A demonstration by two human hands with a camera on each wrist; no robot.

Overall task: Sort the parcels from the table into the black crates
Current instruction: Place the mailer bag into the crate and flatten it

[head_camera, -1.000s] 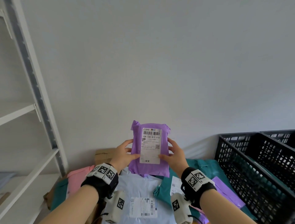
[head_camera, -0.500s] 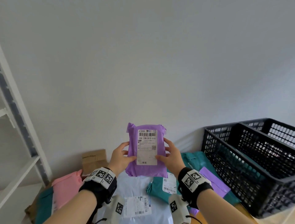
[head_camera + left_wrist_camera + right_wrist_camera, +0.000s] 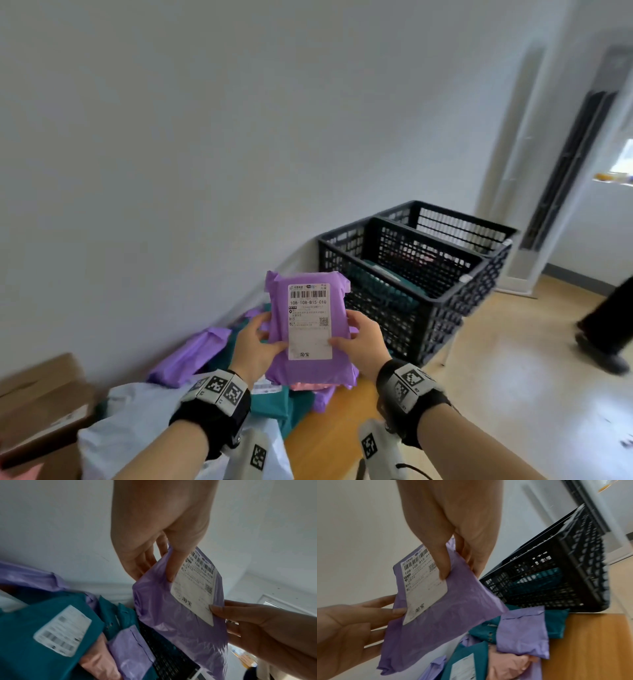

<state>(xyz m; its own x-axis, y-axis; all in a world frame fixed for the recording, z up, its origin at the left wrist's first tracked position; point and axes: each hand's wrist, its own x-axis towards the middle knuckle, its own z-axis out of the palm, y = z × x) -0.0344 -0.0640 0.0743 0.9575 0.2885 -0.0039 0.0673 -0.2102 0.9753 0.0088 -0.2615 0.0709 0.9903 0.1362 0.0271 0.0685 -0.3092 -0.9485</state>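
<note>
I hold a purple parcel (image 3: 308,325) upright above the table, its white label facing me. My left hand (image 3: 255,346) pinches its left edge and my right hand (image 3: 359,341) pinches its right edge, thumbs on the front. The left wrist view shows the purple parcel (image 3: 180,615) with my left thumb by the label; the right wrist view shows the purple parcel (image 3: 436,615) with my right thumb on the label. Two black crates (image 3: 445,298) stand side by side to the right, the nearer one holding a teal parcel (image 3: 383,284).
Below my hands lies a heap of parcels: purple (image 3: 191,356), teal (image 3: 274,404), pink and a pale grey bag (image 3: 137,421). A cardboard box (image 3: 37,401) sits at the left. The wooden table (image 3: 329,438) shows at the right of the heap. A person's legs (image 3: 606,329) stand at far right.
The view has swung right: the shelf has left the frame and the black crates now sit in the middle right. Both hands still hold the purple parcel, carried toward the crates.
</note>
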